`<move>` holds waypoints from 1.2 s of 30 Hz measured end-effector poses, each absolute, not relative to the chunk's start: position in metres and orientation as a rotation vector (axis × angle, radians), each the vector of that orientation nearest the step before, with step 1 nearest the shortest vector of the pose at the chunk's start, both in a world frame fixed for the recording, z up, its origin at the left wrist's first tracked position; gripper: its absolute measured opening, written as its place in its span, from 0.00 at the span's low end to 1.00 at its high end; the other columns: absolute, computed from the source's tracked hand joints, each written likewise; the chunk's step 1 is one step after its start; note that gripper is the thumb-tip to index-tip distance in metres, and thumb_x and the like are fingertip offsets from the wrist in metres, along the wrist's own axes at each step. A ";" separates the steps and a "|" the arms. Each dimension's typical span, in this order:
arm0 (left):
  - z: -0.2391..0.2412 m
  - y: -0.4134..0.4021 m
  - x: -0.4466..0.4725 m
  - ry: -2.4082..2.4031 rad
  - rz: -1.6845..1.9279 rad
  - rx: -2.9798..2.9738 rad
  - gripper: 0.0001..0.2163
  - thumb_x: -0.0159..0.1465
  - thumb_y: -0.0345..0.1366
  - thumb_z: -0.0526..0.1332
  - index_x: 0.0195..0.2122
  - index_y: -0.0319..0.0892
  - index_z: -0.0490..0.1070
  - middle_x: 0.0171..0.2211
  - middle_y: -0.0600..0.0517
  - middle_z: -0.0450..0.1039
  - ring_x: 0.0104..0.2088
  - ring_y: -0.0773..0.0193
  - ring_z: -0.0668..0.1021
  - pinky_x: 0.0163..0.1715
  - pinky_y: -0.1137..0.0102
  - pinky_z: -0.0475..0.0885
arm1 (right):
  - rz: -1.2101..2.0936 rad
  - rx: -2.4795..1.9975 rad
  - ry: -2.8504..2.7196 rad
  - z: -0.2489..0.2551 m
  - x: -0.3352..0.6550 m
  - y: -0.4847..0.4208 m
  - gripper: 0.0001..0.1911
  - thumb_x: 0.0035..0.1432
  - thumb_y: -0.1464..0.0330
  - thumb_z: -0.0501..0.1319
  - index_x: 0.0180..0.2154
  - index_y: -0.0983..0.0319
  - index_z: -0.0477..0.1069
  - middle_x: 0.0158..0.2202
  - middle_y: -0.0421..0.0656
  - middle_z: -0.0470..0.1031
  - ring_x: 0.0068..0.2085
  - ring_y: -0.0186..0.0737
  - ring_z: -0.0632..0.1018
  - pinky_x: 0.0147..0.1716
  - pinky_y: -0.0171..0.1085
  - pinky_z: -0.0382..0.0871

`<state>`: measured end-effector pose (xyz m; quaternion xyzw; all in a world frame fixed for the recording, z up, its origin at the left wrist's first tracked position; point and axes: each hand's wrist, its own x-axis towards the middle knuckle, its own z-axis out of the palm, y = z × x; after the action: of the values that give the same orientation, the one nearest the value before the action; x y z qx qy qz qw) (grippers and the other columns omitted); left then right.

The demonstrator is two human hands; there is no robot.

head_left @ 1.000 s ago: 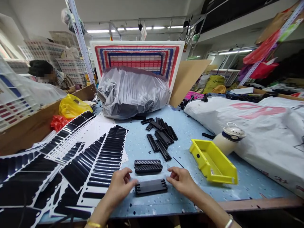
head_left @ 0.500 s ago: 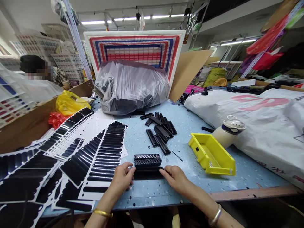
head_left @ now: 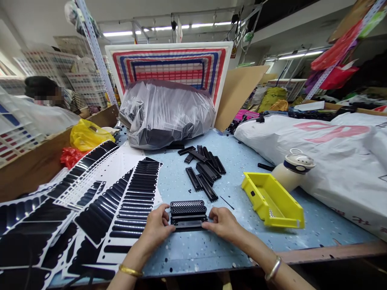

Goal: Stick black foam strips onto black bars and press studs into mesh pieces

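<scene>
At the front of the blue table, my left hand (head_left: 159, 224) and my right hand (head_left: 220, 221) pinch the two ends of a narrow black plastic bar (head_left: 188, 224), its middle catching the light. Right behind it lie black oblong pieces with a patterned mesh top (head_left: 188, 210), side by side. Beyond them is a loose pile of black slotted bars (head_left: 208, 171). Left of my left hand are white sheets carrying rows of glossy black strips (head_left: 133, 201). The fingers of both hands are bent, thumbs at the bar's ends.
A yellow bin (head_left: 272, 201) with a few small pieces inside stands at right, beside a cream bottle (head_left: 290, 173). Large white sacks (head_left: 326, 141) line the right side. A filled plastic bag (head_left: 169, 114) sits at the back before a striped crate (head_left: 169, 50). A person (head_left: 72, 102) is at far left.
The black bar between my hands has tilted, so a shinier face now shows. My hands stay at its ends, slightly lower in view; the view has shifted a little.
</scene>
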<state>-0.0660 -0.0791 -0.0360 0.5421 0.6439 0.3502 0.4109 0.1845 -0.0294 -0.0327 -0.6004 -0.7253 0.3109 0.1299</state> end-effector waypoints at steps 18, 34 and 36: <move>-0.058 -0.090 -0.071 1.785 0.954 1.765 0.29 0.47 0.28 0.63 0.54 0.41 0.69 0.51 0.43 0.75 0.50 0.48 0.77 0.47 0.57 0.73 | 0.945 -1.648 -2.051 -0.046 0.191 -0.041 0.25 0.45 0.74 0.62 0.49 0.62 0.70 0.26 0.36 0.73 0.27 0.37 0.75 0.29 0.33 0.69; -0.086 -0.102 -0.056 1.502 0.927 1.884 0.37 0.41 0.22 0.66 0.56 0.45 0.72 0.57 0.42 0.72 0.58 0.41 0.72 0.60 0.50 0.66 | 0.983 -1.646 -2.129 -0.038 0.201 -0.058 0.40 0.38 0.69 0.70 0.57 0.63 0.68 0.35 0.42 0.76 0.31 0.40 0.74 0.32 0.35 0.68; -0.087 -0.100 -0.061 1.528 0.930 1.903 0.39 0.41 0.27 0.71 0.58 0.46 0.70 0.59 0.42 0.70 0.59 0.40 0.71 0.60 0.50 0.67 | 0.922 -1.652 -2.100 -0.036 0.210 -0.051 0.37 0.44 0.63 0.69 0.57 0.63 0.69 0.33 0.42 0.76 0.30 0.40 0.75 0.32 0.37 0.69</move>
<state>-0.0614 -0.0997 -0.0865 0.7033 0.5646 0.3435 0.2619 0.2101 -0.0508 -0.0364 -0.5771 -0.7337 0.3223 0.1571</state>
